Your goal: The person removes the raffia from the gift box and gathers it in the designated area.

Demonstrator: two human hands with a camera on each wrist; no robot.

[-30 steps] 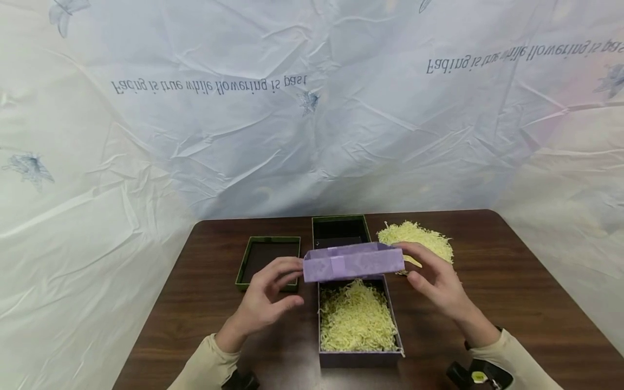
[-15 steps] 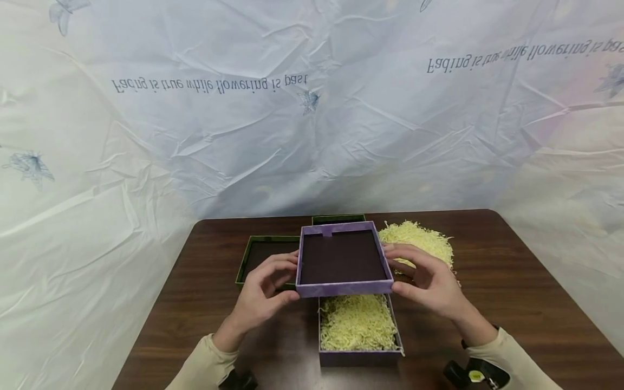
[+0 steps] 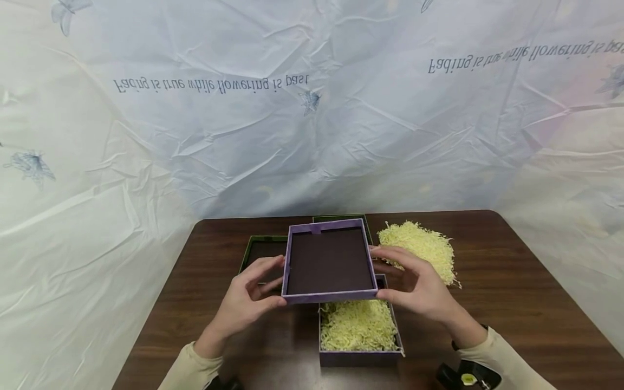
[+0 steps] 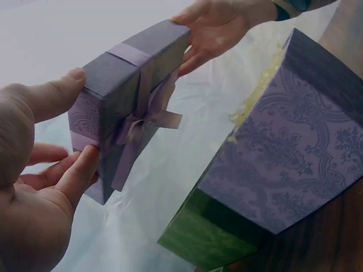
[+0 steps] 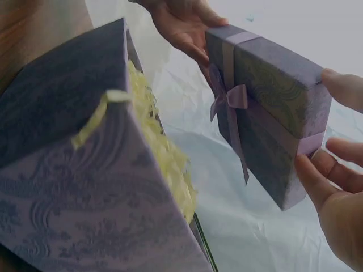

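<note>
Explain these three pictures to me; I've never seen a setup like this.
There is no robot here, just a person's two bare hands. The widest picture comes from a camera worn on the head, looking forward and down. The other two come from cameras on the left and right wrists, each watching that hand up close.

The left hand and right hand hold a shallow purple lid by opposite sides, its dark inside facing the head camera. The wrist views show its ribbon bow.

On the brown table stands an open purple box filled with yellow shreds. Beyond it are a loose yellow heap and two green-edged containers, partly hidden.
</note>
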